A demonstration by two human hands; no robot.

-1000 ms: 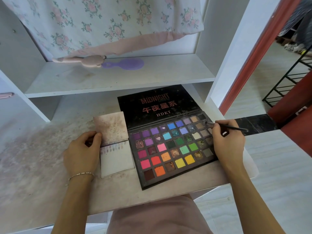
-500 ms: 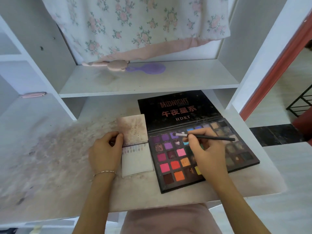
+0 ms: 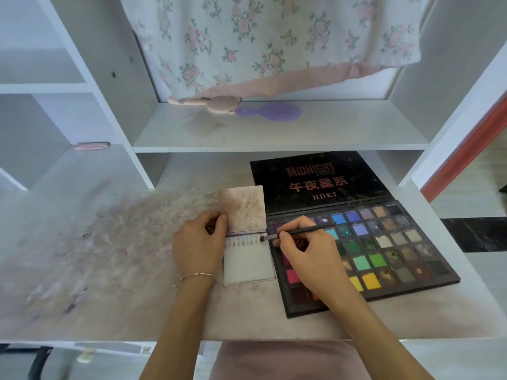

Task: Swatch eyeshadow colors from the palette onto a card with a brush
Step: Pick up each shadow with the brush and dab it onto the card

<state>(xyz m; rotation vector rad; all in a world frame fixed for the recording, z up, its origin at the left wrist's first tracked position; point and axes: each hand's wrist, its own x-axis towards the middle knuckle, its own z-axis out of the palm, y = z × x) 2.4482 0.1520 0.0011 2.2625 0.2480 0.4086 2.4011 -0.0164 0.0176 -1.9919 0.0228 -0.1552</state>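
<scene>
Right hand pinches brush, tip at card's right edge beside swatch row. Left hand grips card's left edge. Open palette lies just right, on desk.

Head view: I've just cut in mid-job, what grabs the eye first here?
The open eyeshadow palette with its grid of bright pans lies at right on the stained desk, lid flat behind it. Just left of it, the right hand holds a thin brush with its tip at the right end of a row of purple swatches on the card, whose left edge the left hand holds. Above, a floral cloth hangs over the shelf.
</scene>
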